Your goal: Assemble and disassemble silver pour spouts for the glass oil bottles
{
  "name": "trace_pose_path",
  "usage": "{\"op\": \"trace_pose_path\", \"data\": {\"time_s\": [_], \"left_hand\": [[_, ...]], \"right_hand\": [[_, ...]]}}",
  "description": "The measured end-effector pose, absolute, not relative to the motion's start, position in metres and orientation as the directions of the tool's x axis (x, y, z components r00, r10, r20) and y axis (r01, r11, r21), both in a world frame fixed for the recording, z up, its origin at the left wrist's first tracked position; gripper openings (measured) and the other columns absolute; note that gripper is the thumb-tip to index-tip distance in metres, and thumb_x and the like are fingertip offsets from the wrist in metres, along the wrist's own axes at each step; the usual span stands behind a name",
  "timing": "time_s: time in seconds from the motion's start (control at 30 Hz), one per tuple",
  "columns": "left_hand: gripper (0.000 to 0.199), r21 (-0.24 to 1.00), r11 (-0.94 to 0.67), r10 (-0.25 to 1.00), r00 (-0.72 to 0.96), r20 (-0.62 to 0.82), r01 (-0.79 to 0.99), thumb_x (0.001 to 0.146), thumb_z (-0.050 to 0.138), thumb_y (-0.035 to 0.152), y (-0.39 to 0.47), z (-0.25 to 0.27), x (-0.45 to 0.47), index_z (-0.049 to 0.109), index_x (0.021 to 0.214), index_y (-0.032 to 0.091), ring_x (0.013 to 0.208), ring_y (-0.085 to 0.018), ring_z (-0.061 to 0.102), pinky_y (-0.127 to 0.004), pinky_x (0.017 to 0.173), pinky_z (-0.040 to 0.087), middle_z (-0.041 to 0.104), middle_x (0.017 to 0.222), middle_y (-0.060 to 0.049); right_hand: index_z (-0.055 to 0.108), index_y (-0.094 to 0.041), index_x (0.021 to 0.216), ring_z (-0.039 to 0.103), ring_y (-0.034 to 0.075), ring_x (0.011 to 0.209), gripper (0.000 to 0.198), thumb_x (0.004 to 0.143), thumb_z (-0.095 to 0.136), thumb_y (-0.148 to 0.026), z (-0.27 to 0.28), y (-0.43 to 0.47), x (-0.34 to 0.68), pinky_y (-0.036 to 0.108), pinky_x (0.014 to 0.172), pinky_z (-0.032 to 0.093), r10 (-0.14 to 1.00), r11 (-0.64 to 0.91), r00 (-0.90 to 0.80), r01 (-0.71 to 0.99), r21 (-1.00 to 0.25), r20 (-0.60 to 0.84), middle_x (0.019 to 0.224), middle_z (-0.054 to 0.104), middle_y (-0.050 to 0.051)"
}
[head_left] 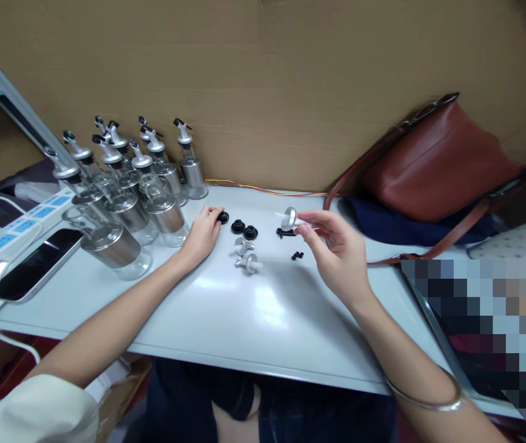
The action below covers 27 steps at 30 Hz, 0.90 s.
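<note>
My right hand is raised over the table, its thumb and fingers closed round a silver pourer spout with a clear tube pointing left. My left hand rests on the table, fingertips pinched on a black rubber stopper. Two more black stoppers, one beside the other, sit to its right. Nearer me lie two silver pourer spouts, one upper and one lower. Small black levers lie below the held spout, and several tiny black caps are in front of them.
Glass bottles with metal bands, most topped with pourers, crowd the left. An open-necked bottle stands in front. A phone and power strip are far left. A brown bag sits back right on dark blue cloth.
</note>
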<state>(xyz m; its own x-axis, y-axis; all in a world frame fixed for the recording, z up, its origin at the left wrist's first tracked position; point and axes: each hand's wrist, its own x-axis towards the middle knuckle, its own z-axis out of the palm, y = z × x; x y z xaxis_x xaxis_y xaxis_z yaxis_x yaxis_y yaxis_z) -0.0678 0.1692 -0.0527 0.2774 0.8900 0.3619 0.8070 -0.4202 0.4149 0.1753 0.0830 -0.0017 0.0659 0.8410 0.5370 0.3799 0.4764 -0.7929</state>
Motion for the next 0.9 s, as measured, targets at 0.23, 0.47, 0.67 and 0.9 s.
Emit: {"op": "trace_pose_path", "data": {"time_s": [0.23, 0.47, 0.67, 0.9], "left_hand": [[0.049, 0.448, -0.551, 0.834, 0.464, 0.297, 0.704, 0.086, 0.039, 0.009, 0.165, -0.048, -0.063, 0.047, 0.134, 0.019, 0.123, -0.02, 0.051, -0.036, 0.108, 0.039, 0.054, 0.131, -0.009], [0.026, 0.482, -0.551, 0.835, 0.454, 0.312, 0.681, 0.093, 0.044, 0.03, 0.165, -0.047, -0.064, 0.057, 0.113, 0.019, 0.109, -0.022, 0.057, -0.038, 0.1, 0.044, 0.062, 0.113, -0.008], [0.027, 0.461, -0.519, 0.853, 0.404, 0.329, 0.72, 0.093, 0.042, 0.023, 0.165, -0.048, -0.064, 0.056, 0.115, 0.018, 0.111, -0.024, 0.052, -0.042, 0.101, 0.04, 0.057, 0.113, -0.01], [0.031, 0.566, -0.565, 0.825, 0.41, 0.389, 0.6, 0.098, 0.032, 0.031, 0.144, -0.033, -0.053, 0.055, 0.113, 0.018, 0.11, -0.02, 0.052, -0.037, 0.102, 0.04, 0.056, 0.112, -0.009]], "right_hand": [[0.062, -0.022, 0.094, 0.065, 0.018, 0.075, 0.012, 0.087, 0.061, -0.031, 0.0, 0.082, 0.173, 0.034, 0.073, 0.05, 0.856, 0.463, 0.051, 0.368, -0.806, 0.515, 0.081, 0.068, 0.002], [0.06, -0.02, 0.092, 0.066, 0.016, 0.066, 0.016, 0.09, 0.054, -0.035, 0.005, 0.08, 0.174, 0.027, 0.06, 0.047, 0.905, 0.405, -0.063, 0.43, -0.807, 0.42, 0.079, 0.07, 0.002], [0.065, -0.021, 0.09, 0.061, 0.015, 0.073, 0.018, 0.093, 0.05, -0.03, 0.004, 0.083, 0.176, 0.026, 0.064, 0.045, 0.84, 0.517, -0.476, 0.556, -0.651, 0.261, 0.087, 0.066, 0.004], [0.062, -0.02, 0.094, 0.059, 0.015, 0.07, 0.014, 0.092, 0.049, -0.023, -0.002, 0.084, 0.177, 0.027, 0.066, 0.045, 0.84, 0.452, -0.533, 0.586, -0.672, 0.1, 0.081, 0.065, 0.003]]}}
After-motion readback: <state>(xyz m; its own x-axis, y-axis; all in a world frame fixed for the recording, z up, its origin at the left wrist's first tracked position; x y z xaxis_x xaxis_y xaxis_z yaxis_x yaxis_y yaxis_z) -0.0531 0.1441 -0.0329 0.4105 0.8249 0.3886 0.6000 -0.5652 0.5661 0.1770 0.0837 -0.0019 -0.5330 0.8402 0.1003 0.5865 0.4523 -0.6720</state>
